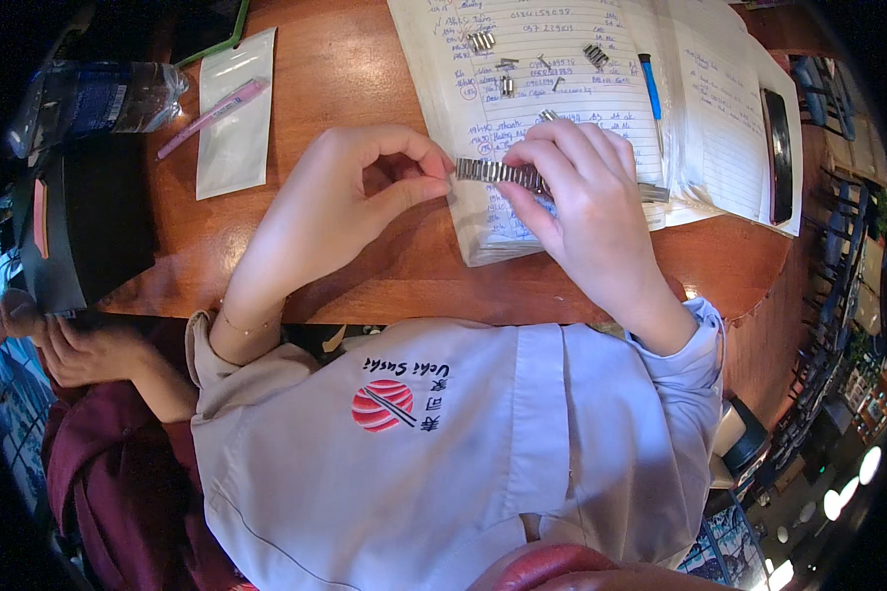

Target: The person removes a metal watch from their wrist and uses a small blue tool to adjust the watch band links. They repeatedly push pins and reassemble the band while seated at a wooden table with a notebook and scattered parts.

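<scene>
My right hand point(591, 187) grips a silver metal-link watch band point(493, 171) between thumb and fingers, its free end pointing left. At that end, my left hand point(360, 192) has thumb and forefinger pinched together. Whatever sits between those fingertips is too small to make out. Both hands are above an open notebook point(503, 222) with handwritten lines. Loose band links point(481, 41) and thin metal pins point(559, 85) lie scattered on its page. A metal piece point(652, 193) shows past the right hand's outer side; its kind is unclear.
A blue-handled screwdriver point(650, 87) and a black phone point(779, 156) lie on the right pages. Leftward on the wooden table point(335, 79) are a pink pen point(212, 118), white packet point(237, 153), water bottle point(103, 97) and black box point(84, 231). Another person's hand point(89, 355) is at lower left.
</scene>
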Motion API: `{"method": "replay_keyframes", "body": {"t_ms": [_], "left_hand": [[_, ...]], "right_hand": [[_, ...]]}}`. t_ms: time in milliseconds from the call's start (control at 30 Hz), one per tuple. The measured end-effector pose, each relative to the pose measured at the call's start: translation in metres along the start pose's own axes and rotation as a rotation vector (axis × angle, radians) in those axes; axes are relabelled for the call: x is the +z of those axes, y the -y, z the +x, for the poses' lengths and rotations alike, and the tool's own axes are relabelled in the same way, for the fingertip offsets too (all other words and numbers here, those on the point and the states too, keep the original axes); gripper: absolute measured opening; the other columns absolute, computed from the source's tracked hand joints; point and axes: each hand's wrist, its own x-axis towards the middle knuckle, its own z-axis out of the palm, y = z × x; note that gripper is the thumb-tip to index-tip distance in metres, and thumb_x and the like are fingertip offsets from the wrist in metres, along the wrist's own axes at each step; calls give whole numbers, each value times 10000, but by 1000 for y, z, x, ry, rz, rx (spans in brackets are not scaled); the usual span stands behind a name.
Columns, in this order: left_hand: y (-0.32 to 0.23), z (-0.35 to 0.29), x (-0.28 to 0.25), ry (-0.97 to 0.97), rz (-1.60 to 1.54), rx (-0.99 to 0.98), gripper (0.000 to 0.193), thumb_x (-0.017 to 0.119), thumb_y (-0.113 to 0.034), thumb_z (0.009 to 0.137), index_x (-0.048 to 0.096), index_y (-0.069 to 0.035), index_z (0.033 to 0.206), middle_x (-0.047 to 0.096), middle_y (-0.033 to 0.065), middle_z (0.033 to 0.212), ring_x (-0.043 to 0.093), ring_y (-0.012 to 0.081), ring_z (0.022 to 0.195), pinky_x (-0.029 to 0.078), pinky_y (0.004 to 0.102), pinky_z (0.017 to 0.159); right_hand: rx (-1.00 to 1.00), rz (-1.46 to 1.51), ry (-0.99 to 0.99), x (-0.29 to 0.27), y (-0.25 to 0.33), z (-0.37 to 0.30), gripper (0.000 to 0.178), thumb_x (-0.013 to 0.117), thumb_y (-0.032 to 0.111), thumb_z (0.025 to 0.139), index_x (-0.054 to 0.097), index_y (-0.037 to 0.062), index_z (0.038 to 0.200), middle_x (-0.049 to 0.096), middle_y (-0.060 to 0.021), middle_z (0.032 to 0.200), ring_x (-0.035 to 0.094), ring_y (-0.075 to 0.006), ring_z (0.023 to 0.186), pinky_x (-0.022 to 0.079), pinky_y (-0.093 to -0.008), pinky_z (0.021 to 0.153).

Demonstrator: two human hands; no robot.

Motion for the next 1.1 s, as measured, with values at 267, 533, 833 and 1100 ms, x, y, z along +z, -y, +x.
{"method": "replay_keyframes", "body": {"t_ms": [267,533,833,1100], "left_hand": [[-2,4,12,-50,56,-11,110,689,-67,815,657,6,891,626,31,721,492,71,592,413,231,553],[-2,7,9,-114,176,42,110,693,-68,805,650,6,875,614,47,710,480,97,568,411,249,547],[-5,8,12,-212,182,91,109,694,-59,809,654,-5,895,627,33,722,469,83,572,402,246,537],[-13,3,7,28,-478,-170,180,687,-92,864,621,12,995,660,29,907,606,61,821,480,189,750]], "right_hand": [[-4,38,-31,2,-4,0,212,717,157,735,608,84,901,562,-31,923,540,-217,915,371,-359,846],[13,47,-30,2,-3,0,210,719,162,734,625,84,904,567,-33,915,542,-217,909,374,-359,844],[20,100,-103,1,1,2,224,732,161,718,641,102,914,575,-19,912,555,-206,905,380,-351,820],[-98,215,-241,-6,9,5,181,767,115,701,680,94,857,630,-23,811,592,-216,755,415,-334,736]]}}
